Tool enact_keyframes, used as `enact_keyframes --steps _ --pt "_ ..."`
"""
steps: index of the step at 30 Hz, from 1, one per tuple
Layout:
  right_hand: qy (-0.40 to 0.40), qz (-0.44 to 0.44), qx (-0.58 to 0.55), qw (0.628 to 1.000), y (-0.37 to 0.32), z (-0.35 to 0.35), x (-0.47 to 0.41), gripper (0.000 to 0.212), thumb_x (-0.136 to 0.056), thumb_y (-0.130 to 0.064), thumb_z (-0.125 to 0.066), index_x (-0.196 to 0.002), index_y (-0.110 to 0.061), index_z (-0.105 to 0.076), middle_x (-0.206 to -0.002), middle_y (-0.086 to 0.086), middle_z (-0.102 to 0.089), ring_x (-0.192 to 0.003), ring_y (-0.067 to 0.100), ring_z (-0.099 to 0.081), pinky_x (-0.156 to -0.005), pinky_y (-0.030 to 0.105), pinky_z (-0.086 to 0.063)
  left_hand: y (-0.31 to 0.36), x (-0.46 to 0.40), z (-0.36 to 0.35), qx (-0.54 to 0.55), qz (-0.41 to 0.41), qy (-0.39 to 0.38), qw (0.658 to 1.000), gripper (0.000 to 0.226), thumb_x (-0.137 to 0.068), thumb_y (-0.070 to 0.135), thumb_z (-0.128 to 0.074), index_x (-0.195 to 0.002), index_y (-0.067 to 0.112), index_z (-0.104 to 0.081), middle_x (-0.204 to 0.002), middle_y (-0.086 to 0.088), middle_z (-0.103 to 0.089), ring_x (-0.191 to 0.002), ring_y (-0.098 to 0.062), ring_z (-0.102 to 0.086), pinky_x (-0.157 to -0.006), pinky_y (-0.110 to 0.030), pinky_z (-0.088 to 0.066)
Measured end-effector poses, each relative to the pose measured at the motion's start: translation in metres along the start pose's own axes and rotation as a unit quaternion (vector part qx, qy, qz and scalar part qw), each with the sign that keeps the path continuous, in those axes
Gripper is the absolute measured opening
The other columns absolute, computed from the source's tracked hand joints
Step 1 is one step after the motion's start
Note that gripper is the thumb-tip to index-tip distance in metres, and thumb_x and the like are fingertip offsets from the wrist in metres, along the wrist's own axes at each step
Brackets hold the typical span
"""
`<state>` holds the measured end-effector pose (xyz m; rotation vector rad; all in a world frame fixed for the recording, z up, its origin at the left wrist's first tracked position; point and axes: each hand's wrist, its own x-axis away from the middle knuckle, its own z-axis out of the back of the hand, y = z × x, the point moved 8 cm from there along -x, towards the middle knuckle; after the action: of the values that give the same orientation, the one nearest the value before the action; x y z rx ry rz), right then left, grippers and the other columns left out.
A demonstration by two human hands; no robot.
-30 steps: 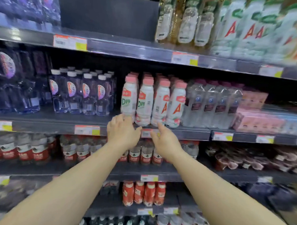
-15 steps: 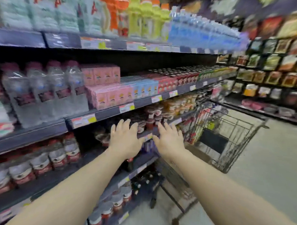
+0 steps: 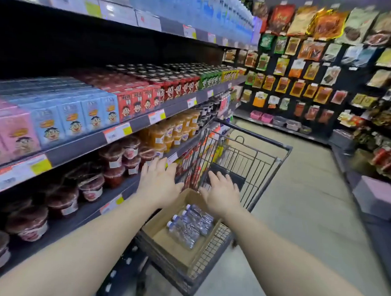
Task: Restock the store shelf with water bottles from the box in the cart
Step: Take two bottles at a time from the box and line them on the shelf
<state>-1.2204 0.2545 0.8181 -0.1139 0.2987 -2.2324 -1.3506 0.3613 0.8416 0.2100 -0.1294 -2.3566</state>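
Note:
A wire shopping cart (image 3: 251, 158) stands in the aisle beside the shelving. Inside it sits an open cardboard box (image 3: 175, 242) with several clear water bottles (image 3: 189, 225) lying on their sides, white caps to the left. My left hand (image 3: 159, 182) hovers above the box's far left corner, fingers spread and holding nothing. My right hand (image 3: 220, 193) hovers over the box's far right edge, also spread and holding nothing. Both forearms stretch out over the cart.
The store shelf (image 3: 133, 125) on the left carries drink cartons, red cans and jelly cups. A wall of hanging snack packets (image 3: 304, 63) faces me at the aisle's end. Low boxes (image 3: 374, 194) stand on the right. Bare floor (image 3: 298, 218) lies right of the cart.
My view has swung right, from the bottle shelf to the cart. Both hands left the shelf edge and now hover spread above the box of bottles.

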Motion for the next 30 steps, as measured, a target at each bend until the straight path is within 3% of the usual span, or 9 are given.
enact_keyframes --steps 4,9,14,18,22,24,26,30 --pt "-0.037 0.004 0.004 0.999 0.015 -0.039 -0.057 0.063 -0.097 -0.048 -0.042 -0.151 -0.024 -0.021 -0.158 0.004 -0.025 -0.147 0.028 -0.015 -0.118 0.049 -0.015 -0.011 -0.044 -0.050 0.017 0.022 -0.038 0.999 0.070 -0.094 0.058 -0.040 -0.151 0.022 -0.025 -0.162 -0.010 -0.017 -0.149 -0.030 -0.010 -0.121 -0.050 -0.009" --pt "-0.108 0.046 -0.002 0.993 0.035 -0.115 -0.139 0.066 -0.095 -0.047 -0.047 -0.151 -0.021 -0.024 -0.156 0.004 -0.031 -0.144 0.026 -0.026 -0.116 0.043 -0.025 -0.052 -0.081 -0.122 0.039 0.120 -0.087 0.988 0.072 -0.094 0.056 -0.044 -0.153 0.022 -0.022 -0.163 -0.009 -0.016 -0.150 -0.029 -0.009 -0.122 -0.047 -0.007" --pt "-0.255 0.066 0.017 0.965 0.075 -0.212 -0.200 0.062 -0.093 -0.035 -0.050 -0.149 -0.020 -0.029 -0.142 0.008 -0.048 -0.129 0.029 -0.045 -0.105 0.037 -0.040 -0.067 -0.107 -0.203 0.054 0.237 -0.123 0.962 0.078 -0.090 0.059 -0.049 -0.153 0.021 -0.023 -0.161 -0.010 -0.021 -0.149 -0.028 -0.016 -0.122 -0.045 -0.012" --pt "-0.298 0.087 0.051 0.949 0.096 -0.283 -0.242 0.054 -0.090 -0.029 -0.054 -0.141 -0.018 -0.037 -0.129 0.009 -0.056 -0.117 0.031 -0.055 -0.093 0.037 -0.047 -0.066 -0.117 -0.273 0.068 0.302 -0.166 0.936 0.080 -0.088 0.058 -0.050 -0.153 0.021 -0.022 -0.161 -0.009 -0.024 -0.148 -0.028 -0.020 -0.121 -0.043 -0.016" --pt "-0.387 0.120 0.113 0.907 0.102 -0.366 -0.233 0.047 -0.096 -0.012 -0.043 -0.141 -0.003 -0.035 -0.137 0.013 -0.051 -0.127 0.029 -0.050 -0.100 0.036 -0.041 -0.072 -0.107 -0.334 0.070 0.334 -0.204 0.917 0.078 -0.083 0.059 -0.046 -0.149 0.019 -0.032 -0.155 -0.008 -0.036 -0.143 -0.028 -0.030 -0.119 -0.040 -0.022" --pt "-0.418 0.116 0.082 0.897 0.104 -0.403 -0.218 0.041 -0.095 -0.019 -0.048 -0.135 -0.008 -0.041 -0.131 0.013 -0.054 -0.122 0.030 -0.053 -0.096 0.037 -0.043 -0.075 -0.098 -0.361 0.084 0.350 -0.229 0.905 0.081 -0.081 0.060 -0.043 -0.150 0.020 -0.030 -0.154 -0.007 -0.035 -0.143 -0.028 -0.028 -0.119 -0.039 -0.019" --pt "-0.427 0.087 0.036 0.899 0.107 -0.433 -0.206 0.050 -0.091 -0.028 -0.055 -0.137 -0.016 -0.039 -0.129 0.012 -0.054 -0.119 0.031 -0.056 -0.094 0.039 -0.044 -0.079 -0.091 -0.383 0.107 0.362 -0.244 0.893 0.080 -0.087 0.059 -0.050 -0.152 0.021 -0.025 -0.158 -0.006 -0.028 -0.147 -0.028 -0.020 -0.121 -0.041 -0.014" --pt "-0.424 0.083 0.072 0.899 0.111 -0.480 -0.198 0.054 -0.092 -0.032 -0.056 -0.139 -0.013 -0.036 -0.124 0.012 -0.058 -0.110 0.030 -0.061 -0.088 0.037 -0.049 -0.087 -0.093 -0.403 0.126 0.359 -0.224 0.898 0.073 -0.091 0.050 -0.053 -0.152 0.019 -0.026 -0.159 -0.006 -0.026 -0.149 -0.026 -0.014 -0.123 -0.040 -0.009"
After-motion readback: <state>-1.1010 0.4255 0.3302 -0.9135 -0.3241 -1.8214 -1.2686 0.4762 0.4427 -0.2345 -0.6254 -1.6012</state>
